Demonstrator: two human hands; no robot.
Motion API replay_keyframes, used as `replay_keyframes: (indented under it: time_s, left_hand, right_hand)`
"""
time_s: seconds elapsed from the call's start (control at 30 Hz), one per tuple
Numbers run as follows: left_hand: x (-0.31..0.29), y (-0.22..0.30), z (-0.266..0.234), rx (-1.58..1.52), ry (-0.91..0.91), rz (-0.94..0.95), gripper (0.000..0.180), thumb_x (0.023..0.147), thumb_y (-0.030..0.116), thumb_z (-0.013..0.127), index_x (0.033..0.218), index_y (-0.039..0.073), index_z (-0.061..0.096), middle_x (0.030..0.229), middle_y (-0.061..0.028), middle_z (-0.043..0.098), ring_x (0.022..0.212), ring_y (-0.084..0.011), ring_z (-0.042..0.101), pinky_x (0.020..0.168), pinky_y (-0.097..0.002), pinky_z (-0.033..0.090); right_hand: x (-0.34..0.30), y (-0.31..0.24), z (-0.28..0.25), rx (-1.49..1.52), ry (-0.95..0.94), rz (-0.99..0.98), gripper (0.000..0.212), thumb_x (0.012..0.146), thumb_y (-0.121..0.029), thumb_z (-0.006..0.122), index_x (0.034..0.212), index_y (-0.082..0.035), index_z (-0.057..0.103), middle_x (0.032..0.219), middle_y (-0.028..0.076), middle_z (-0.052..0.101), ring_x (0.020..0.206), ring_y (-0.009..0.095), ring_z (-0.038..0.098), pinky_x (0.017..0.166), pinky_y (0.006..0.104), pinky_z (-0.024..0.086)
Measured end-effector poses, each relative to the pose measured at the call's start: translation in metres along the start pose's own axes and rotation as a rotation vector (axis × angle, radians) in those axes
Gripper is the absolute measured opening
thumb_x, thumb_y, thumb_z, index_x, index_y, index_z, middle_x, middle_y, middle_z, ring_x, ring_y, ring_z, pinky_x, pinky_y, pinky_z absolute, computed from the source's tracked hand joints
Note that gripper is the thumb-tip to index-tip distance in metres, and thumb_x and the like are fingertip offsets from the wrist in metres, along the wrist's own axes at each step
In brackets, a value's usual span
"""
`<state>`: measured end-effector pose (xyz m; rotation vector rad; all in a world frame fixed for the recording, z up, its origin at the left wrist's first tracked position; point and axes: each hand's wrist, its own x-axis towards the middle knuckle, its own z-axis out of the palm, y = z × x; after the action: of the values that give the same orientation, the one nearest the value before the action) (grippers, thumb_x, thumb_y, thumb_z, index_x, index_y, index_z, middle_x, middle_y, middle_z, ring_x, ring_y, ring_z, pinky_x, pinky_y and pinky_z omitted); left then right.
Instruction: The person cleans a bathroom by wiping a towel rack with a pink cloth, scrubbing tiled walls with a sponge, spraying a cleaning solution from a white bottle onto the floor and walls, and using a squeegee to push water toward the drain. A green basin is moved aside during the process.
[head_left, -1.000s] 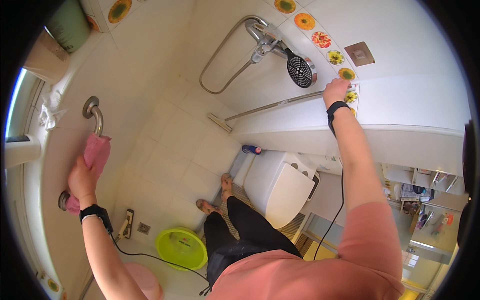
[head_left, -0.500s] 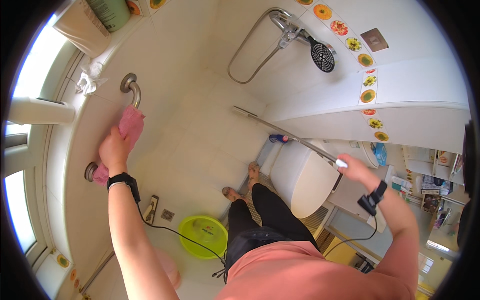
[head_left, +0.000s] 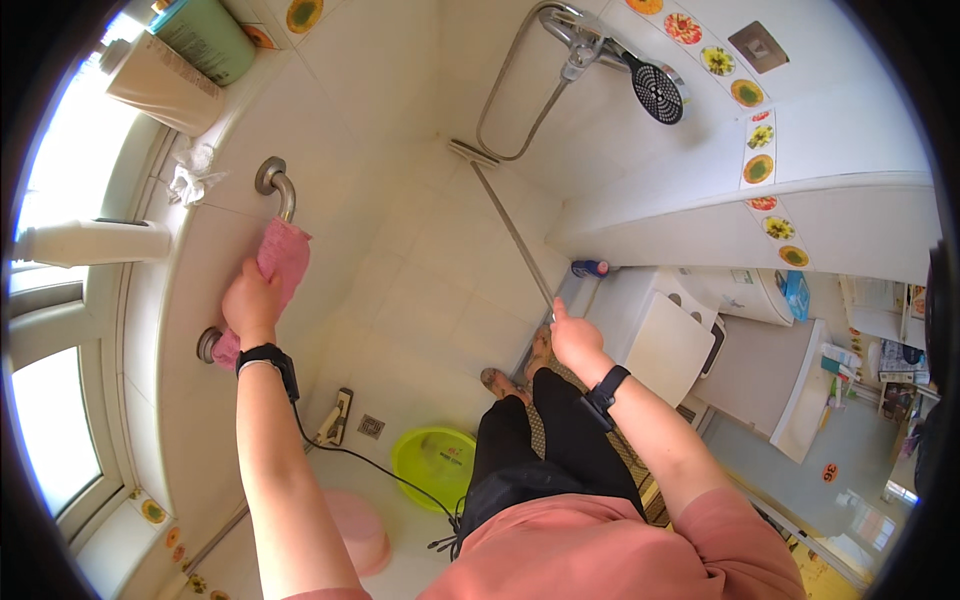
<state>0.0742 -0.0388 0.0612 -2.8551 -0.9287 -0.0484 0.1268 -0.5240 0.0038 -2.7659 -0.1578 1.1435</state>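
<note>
My left hand [head_left: 250, 302] is closed around a pink cloth [head_left: 286, 252] that wraps the metal grab bar [head_left: 284, 192] on the left wall. My right hand [head_left: 577, 340] grips the near end of a long squeegee [head_left: 513, 230], its forefinger lying along the grey pole. The pole slants away to the far left, and the flat blade head [head_left: 473, 153] meets the pale tiles in the far corner, below the shower hose. Whether the blade presses on the floor or the wall foot, I cannot tell. My feet [head_left: 505, 385] stand just short of the right hand.
A green basin [head_left: 428, 440] and a pink one [head_left: 352, 520] sit at my left, by a floor drain [head_left: 371, 426]. The toilet [head_left: 655, 345] is on the right, with a blue bottle [head_left: 590, 268] beyond it. A shower head [head_left: 656, 92] hangs ahead; bottles [head_left: 165, 85] line the windowsill.
My right hand has come left and inward with the squeegee, and the pole now stands steeper, its head farther off. The left hand keeps its hold on the cloth. The whole view has shifted slightly.
</note>
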Motion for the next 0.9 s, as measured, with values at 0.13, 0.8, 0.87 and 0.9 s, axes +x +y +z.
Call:
replay_keyframes:
  time_s: [0.13,0.8,0.87,0.9]
  left_hand:
    - [0.001,0.0,0.0,-0.02,-0.005,-0.006,0.028,0.074,0.034,0.062,0.086,0.009,0.055,0.071,-0.0148,0.064,0.065,-0.0354,0.063,0.057,-0.0467,0.05]
    - [0.002,0.005,-0.006,0.003,-0.041,-0.036,0.028,0.074,0.033,0.062,0.083,0.008,0.056,0.072,-0.0153,0.064,0.066,-0.0358,0.063,0.059,-0.0469,0.051]
    - [0.003,0.005,-0.007,0.009,-0.027,-0.042,0.028,0.074,0.033,0.062,0.084,0.008,0.056,0.072,-0.0152,0.065,0.067,-0.0359,0.063,0.059,-0.047,0.051]
    - [0.003,0.005,-0.006,0.009,-0.032,-0.037,0.028,0.074,0.033,0.062,0.084,0.008,0.056,0.072,-0.0152,0.065,0.067,-0.0359,0.063,0.06,-0.0471,0.051]
  right_hand:
    - [-0.052,0.043,-0.006,-0.093,-0.068,0.037,0.055,0.097,-0.043,0.021,0.129,-0.004,0.041,0.083,0.02,0.064,0.085,0.037,0.06,0.076,0.0441,0.046]
    - [-0.002,0.078,-0.022,-0.283,0.132,-0.139,0.051,0.09,-0.022,0.037,0.14,-0.018,0.029,0.077,0.017,0.063,0.072,0.035,0.062,0.061,0.0464,0.046]
    - [0.0,0.068,-0.026,-0.311,0.083,-0.097,0.052,0.09,-0.021,0.037,0.141,-0.018,0.028,0.076,0.016,0.063,0.07,0.034,0.062,0.059,0.0469,0.046]
    - [-0.004,0.064,-0.029,-0.287,0.12,-0.141,0.052,0.09,-0.02,0.037,0.141,-0.018,0.028,0.075,0.015,0.063,0.069,0.034,0.062,0.059,0.0472,0.046]
